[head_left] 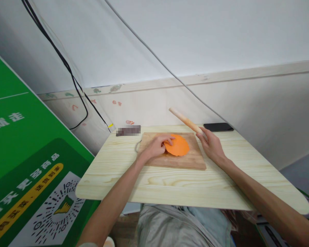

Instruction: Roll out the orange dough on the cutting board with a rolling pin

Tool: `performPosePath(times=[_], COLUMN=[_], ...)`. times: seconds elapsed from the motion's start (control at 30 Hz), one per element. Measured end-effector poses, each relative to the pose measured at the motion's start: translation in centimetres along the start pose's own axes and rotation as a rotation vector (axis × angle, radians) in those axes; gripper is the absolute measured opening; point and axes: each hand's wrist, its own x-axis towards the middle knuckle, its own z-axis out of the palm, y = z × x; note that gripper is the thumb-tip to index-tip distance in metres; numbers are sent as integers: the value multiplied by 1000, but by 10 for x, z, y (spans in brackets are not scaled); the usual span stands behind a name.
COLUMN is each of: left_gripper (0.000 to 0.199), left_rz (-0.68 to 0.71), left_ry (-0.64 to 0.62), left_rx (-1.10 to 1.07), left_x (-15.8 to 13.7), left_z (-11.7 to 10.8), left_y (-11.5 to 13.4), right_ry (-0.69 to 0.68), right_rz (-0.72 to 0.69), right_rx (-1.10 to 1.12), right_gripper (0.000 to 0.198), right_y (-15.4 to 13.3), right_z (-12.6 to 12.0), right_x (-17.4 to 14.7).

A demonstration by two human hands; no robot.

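Note:
A thin, round orange sheet of dough [180, 146] lies on a wooden cutting board [187, 164] in the middle of the table. My left hand [157, 145] is closed on the dough's left edge, its fingers bent over the top. To the right, my right hand [213, 145] grips one end of a pale wooden rolling pin [185, 121]. The pin is held up off the board, tilted with its free end toward the wall, and an orange tint marks its middle. My left palm is hidden from view.
The board rests on a light wood-grain table [164, 190]. A black phone [218, 127] lies at the back right, and a dark blurred-out item [128, 130] at the back left. Cables [67, 65] hang along the wall. A green printed panel [28, 137] stands at the left.

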Motion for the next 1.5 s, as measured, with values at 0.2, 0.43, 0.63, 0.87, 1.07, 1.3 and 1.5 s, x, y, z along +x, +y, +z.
performPosePath(times=[0.2,0.43,0.63,0.87,1.07,1.3,1.5], left_gripper=[46,67,111,103,109,52,31], left_rz=[-108,-106,-140,-160,-148,-207,-281], left_ry=[-77,-92,-292,-275,-313,87,581], left_rx=[-89,326,481,435,322,163,357], left_x=[0,-1,-1,1,-1,1,7], left_z=[-6,-1,1,-3,-17,-9,-9], left_y=[-2,21,32,39,45,22,0], right_ry=[-15,-25,-47,-59,-94,-161,-294], right_rz=[5,7,6,13,20,-33,-96], right_rx=[-9,-10,-6,-14,-1,16,22], right_gripper=[75,70,66,65,65,52,48], right_y=[-1,-1,-3,-2,-3,-5,-18], right_z=[0,0,-1,-1,-3,-2,-9], right_x=[0,-1,-1,-1,-2,-4,-3])
